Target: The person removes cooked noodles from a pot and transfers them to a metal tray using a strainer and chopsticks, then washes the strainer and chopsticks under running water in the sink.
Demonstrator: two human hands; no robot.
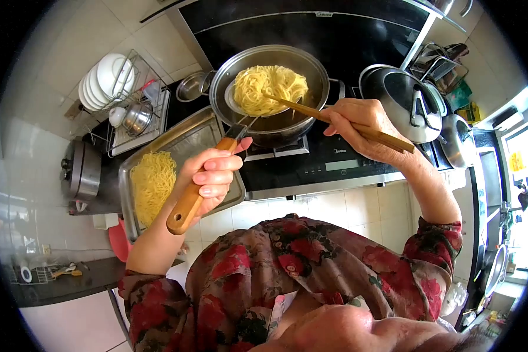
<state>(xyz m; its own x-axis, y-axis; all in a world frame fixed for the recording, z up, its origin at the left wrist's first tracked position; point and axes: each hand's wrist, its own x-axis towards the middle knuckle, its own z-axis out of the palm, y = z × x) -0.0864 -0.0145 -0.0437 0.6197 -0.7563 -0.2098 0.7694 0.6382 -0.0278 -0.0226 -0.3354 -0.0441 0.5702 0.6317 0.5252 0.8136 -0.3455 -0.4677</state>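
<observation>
My left hand [210, 176] is wrapped round the wooden handle of a strainer [183, 210]. The strainer's bowl sits over the large steel pot [320, 73] on the stove and carries a heap of yellow noodles [270, 85]. My right hand [364, 126] grips long wooden chopsticks [308, 110], their tips touching the noodles. Below and left of the pot, a rectangular metal tray [125, 196] holds another pile of yellow noodles [152, 179]. The strainer's underside is hidden by the noodles and the pot.
A lidded wok [393, 97] stands on the stove right of the pot. At the left are a dish rack [136, 70] with white plates [112, 76] and a small steel bowl [138, 117]. Another small pan [192, 87] sits close to the pot's left handle.
</observation>
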